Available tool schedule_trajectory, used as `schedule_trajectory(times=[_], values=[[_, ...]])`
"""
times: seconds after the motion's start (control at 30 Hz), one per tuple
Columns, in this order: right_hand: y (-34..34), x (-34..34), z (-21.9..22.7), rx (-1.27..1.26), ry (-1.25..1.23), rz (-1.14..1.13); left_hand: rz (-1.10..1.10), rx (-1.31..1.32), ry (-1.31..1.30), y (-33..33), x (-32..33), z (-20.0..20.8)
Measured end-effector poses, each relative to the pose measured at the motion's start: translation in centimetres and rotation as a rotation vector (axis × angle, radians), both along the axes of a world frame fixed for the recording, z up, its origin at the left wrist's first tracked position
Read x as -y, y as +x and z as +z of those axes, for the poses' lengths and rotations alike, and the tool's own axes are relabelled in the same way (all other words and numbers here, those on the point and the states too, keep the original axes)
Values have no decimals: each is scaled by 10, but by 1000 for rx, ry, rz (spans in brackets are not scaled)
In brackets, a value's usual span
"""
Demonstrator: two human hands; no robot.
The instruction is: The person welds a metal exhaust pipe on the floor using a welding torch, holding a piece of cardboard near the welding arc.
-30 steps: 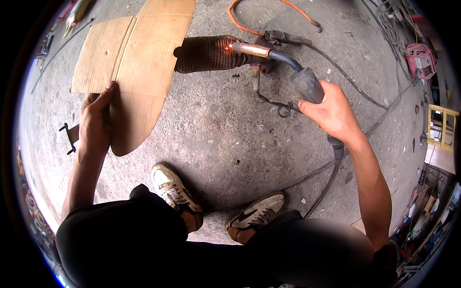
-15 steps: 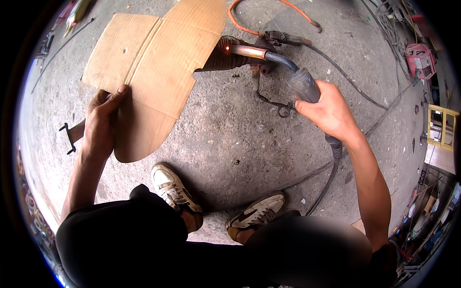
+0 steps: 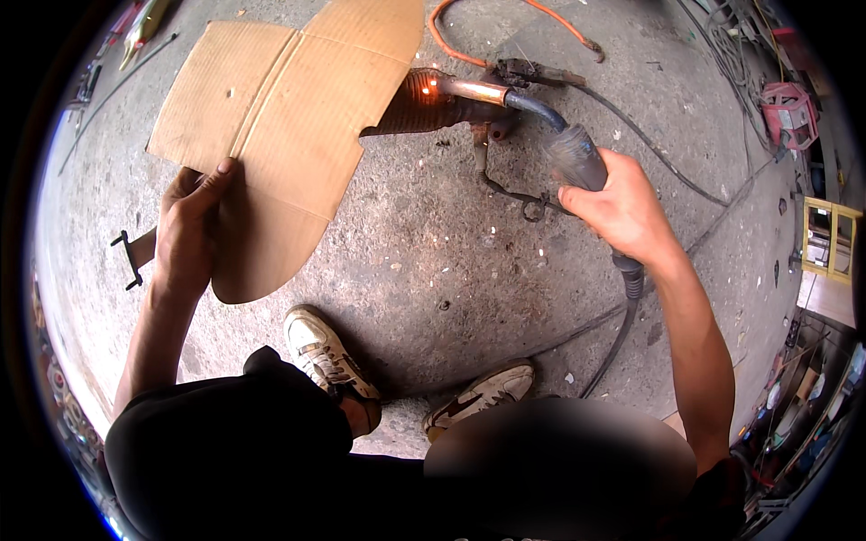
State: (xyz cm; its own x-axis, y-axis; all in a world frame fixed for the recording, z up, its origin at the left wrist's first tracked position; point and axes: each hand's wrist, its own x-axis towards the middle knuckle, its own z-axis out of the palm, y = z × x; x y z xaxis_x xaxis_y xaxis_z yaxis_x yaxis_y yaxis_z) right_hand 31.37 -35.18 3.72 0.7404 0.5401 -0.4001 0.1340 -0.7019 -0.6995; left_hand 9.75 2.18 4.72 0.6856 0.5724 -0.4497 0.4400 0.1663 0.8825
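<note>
Tan, creased cardboard [image 3: 302, 117], edge notched

We've shifted cardboard [image 3: 298, 135] right since a second ago, hiding more pipe [image 3: 419, 113]. Glow [image 3: 432, 87] at our torch [image 3: 577, 155] just grew.

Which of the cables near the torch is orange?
The curved cable at the top edge, beyond the torch in the right hand; the other cables are dark or greyish.
</note>
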Motion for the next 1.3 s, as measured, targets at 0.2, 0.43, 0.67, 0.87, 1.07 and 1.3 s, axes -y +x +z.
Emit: schedule_trajectory(times=[0.2,0.43,0.67,0.87,1.07,1.3], values=[[1,0,-2,11,11,21,24,-20,12,-7,-15,-5],[1,0,-5,24,28,49,88,3,49,-4,-10,-4],[0,-1,-4,24,9,58,15,7,7,0,1,2],[0,-1,-1,10,-14,60,-102,-80,13,-1,-5,0],[1,1,-1,-14,6,56,-19,29,-37,2,6,-1],[1,-1,3,-56,2,7,41,-1,26,-5,-11,-5]])
